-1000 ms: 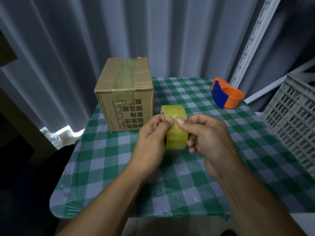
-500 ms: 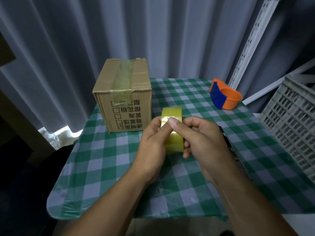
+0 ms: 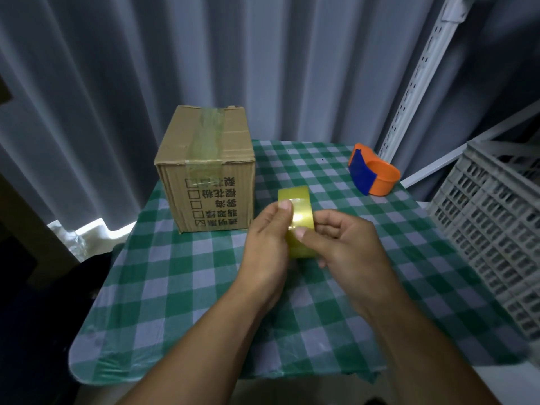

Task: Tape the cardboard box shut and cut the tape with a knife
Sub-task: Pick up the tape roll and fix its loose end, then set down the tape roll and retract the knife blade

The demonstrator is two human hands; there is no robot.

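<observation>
Dim room, soft focus, wide-angle bending at edges

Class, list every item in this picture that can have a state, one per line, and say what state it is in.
cardboard box: shut, upright, a tape strip already over its top seam.
tape roll: held on edge above the table by both hands.
left hand: thumb pressed on the roll.
right hand: thumb pressed on the roll.
orange dispenser: lying on the table, untouched.
grey crate: tilted, beside the table.

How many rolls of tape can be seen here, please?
1. The yellow tape roll is held in both hands, left hand and right hand, above the table. The orange dispenser may hide another.
</observation>
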